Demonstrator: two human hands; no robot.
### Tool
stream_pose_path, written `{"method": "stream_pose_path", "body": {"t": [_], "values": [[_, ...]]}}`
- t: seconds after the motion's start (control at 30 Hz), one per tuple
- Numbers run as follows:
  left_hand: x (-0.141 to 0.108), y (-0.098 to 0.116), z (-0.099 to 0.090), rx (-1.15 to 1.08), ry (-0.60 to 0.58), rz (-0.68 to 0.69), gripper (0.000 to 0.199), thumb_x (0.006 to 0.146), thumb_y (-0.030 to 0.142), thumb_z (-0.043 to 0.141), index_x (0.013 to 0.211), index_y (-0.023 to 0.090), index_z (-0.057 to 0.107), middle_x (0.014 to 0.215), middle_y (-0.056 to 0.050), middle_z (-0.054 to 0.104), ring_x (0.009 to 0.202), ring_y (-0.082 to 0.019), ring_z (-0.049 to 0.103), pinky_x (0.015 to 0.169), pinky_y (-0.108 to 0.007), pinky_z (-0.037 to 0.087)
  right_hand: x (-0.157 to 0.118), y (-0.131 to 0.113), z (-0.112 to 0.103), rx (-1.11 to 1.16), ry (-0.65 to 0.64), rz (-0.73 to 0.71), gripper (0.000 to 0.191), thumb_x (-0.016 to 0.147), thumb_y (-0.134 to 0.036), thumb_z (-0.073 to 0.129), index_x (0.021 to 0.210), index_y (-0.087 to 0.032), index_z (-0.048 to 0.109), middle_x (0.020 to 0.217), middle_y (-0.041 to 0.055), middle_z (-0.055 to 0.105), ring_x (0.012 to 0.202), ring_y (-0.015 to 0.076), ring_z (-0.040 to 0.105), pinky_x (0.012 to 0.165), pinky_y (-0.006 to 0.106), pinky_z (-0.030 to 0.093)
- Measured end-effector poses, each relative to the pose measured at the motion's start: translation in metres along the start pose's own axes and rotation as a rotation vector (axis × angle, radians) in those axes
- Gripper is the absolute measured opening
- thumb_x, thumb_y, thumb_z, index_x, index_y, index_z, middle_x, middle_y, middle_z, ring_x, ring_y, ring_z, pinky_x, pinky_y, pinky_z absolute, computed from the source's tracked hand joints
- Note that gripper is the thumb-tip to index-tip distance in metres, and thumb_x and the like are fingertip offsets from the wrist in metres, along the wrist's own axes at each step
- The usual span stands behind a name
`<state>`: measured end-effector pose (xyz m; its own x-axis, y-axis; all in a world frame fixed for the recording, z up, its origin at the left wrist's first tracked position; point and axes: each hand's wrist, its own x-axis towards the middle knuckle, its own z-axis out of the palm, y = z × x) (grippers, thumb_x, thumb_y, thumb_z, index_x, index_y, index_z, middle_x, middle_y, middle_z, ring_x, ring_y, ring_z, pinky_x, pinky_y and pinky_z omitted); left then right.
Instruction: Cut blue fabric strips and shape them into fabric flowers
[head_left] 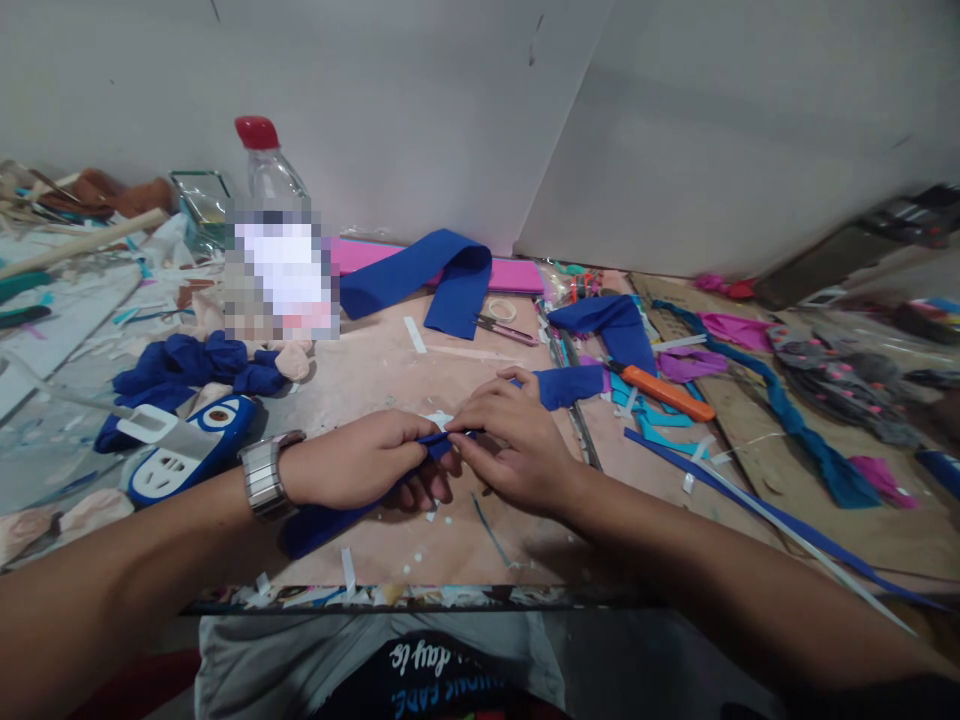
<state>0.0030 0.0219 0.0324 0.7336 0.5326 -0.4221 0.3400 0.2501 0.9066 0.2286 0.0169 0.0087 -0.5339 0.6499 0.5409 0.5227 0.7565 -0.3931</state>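
Observation:
A strip of blue fabric runs diagonally under my left wrist and up between my hands above the table. My left hand pinches it between thumb and fingers, the other fingers curled below. Close beside it, my right hand pinches the same strip, fingertips almost touching the left thumb. The exact fold between the fingertips is partly hidden. Just past my right hand lies another blue fabric piece. A wide blue band rests looped at the back, its end by small pink-handled snips.
An orange utility knife lies right of my hands, near teal strips. At left are a blue-and-white power strip and bunched blue scrunchies. A red-capped bottle stands behind a blurred-out phone. Fabric scraps cover the cardboard at right.

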Motion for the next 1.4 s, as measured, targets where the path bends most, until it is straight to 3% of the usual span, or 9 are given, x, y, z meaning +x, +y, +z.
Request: {"method": "stream_pose_path", "body": {"t": [0.3, 0.6, 0.73, 0.93, 1.4], "values": [[0.0011, -0.0043, -0.0003, -0.014, -0.034, 0.041, 0.018, 0.101, 0.029, 0.049, 0.103, 0.015, 0.061, 0.098, -0.010, 0.075, 0.081, -0.017, 0.071, 0.078, -0.032, 0.059, -0.0013, 0.0009, -0.0006, 0.001, -0.004, -0.022, 0.006, 0.094, -0.022, 0.068, 0.097, -0.025, 0.072, 0.088, -0.0032, 0.079, 0.093, 0.0194, 0.068, 0.106, 0.047, 0.028], [0.0019, -0.0078, -0.0045, -0.199, -0.132, 0.032, 0.022, 0.100, 0.031, 0.049, 0.104, 0.015, 0.063, 0.098, -0.013, 0.078, 0.088, -0.021, 0.076, 0.085, -0.037, 0.060, -0.0006, 0.0004, -0.0035, -0.002, 0.003, -0.086, 0.007, 0.094, -0.021, 0.069, 0.095, -0.026, 0.074, 0.089, -0.0027, 0.079, 0.094, 0.0188, 0.068, 0.103, 0.046, 0.032], [0.0030, -0.0056, -0.0039, -0.202, -0.090, 0.054, 0.035, 0.105, 0.044, 0.050, 0.099, 0.013, 0.066, 0.093, -0.012, 0.078, 0.078, -0.017, 0.074, 0.078, -0.032, 0.060, 0.0000, 0.0000, -0.0048, -0.001, -0.027, -0.069, 0.008, 0.095, -0.023, 0.068, 0.094, -0.027, 0.074, 0.089, -0.0027, 0.080, 0.094, 0.0194, 0.068, 0.103, 0.047, 0.034], [0.0009, -0.0021, -0.0034, -0.137, -0.037, 0.025, 0.037, 0.107, 0.040, 0.049, 0.096, 0.012, 0.068, 0.090, -0.010, 0.077, 0.073, -0.012, 0.071, 0.070, -0.024, 0.056, 0.0007, -0.0020, -0.0042, -0.007, -0.033, -0.050, 0.006, 0.096, -0.024, 0.069, 0.094, -0.027, 0.074, 0.089, -0.0028, 0.080, 0.094, 0.0188, 0.068, 0.104, 0.046, 0.031], [0.0026, -0.0064, -0.0052, 0.028, 0.052, 0.068, 0.043, 0.104, 0.051, 0.050, 0.093, 0.013, 0.068, 0.086, -0.008, 0.075, 0.072, -0.015, 0.070, 0.068, -0.026, 0.055, -0.0002, -0.0018, -0.0027, -0.011, -0.062, -0.022, 0.009, 0.097, -0.025, 0.067, 0.098, -0.027, 0.075, 0.092, -0.0013, 0.080, 0.096, 0.0202, 0.067, 0.108, 0.049, 0.027]]}}
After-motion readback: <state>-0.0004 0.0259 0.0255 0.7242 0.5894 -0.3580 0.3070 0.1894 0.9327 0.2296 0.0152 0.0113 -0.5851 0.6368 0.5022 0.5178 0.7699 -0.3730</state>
